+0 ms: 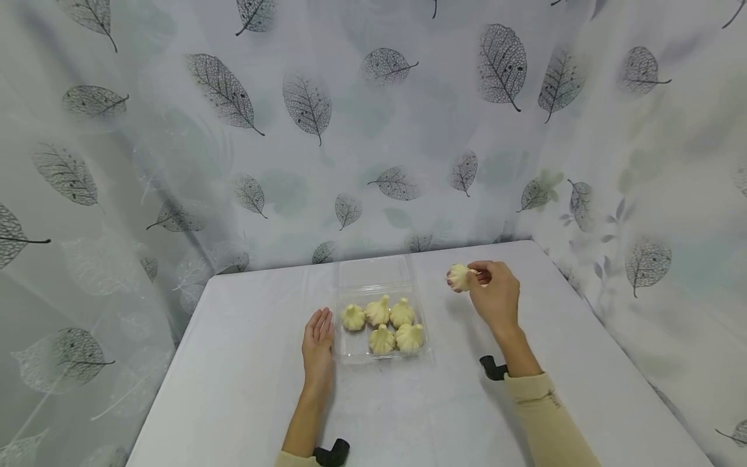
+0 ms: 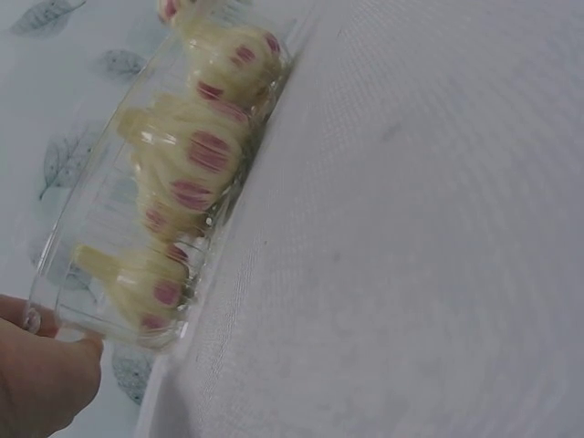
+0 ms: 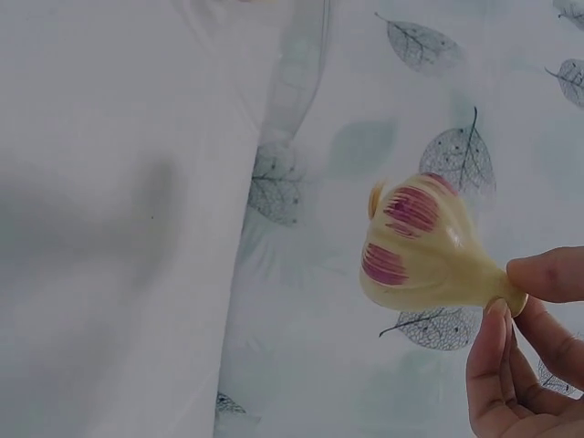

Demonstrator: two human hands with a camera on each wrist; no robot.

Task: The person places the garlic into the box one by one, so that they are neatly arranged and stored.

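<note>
My right hand [image 1: 496, 293] pinches a garlic bulb [image 1: 459, 277] by its stem, held above the table to the right of a clear plastic box. In the right wrist view the bulb [image 3: 420, 246] is cream with purple streaks, its stem between thumb and fingers. The clear box [image 1: 344, 355] stands with its lid [image 1: 373, 272] folded back, and several garlic bulbs [image 1: 382, 339] sit inside in two rows. At the box's left side rests my left hand [image 1: 318, 340], fingers straight against the wall. The left wrist view shows that hand [image 2: 46, 379] at the box's edge.
A white cloth covers the table [image 1: 245, 389]. Behind and beside it hangs a curtain [image 1: 373, 130] printed with leaves. Each wrist carries a black strap piece [image 1: 493, 368].
</note>
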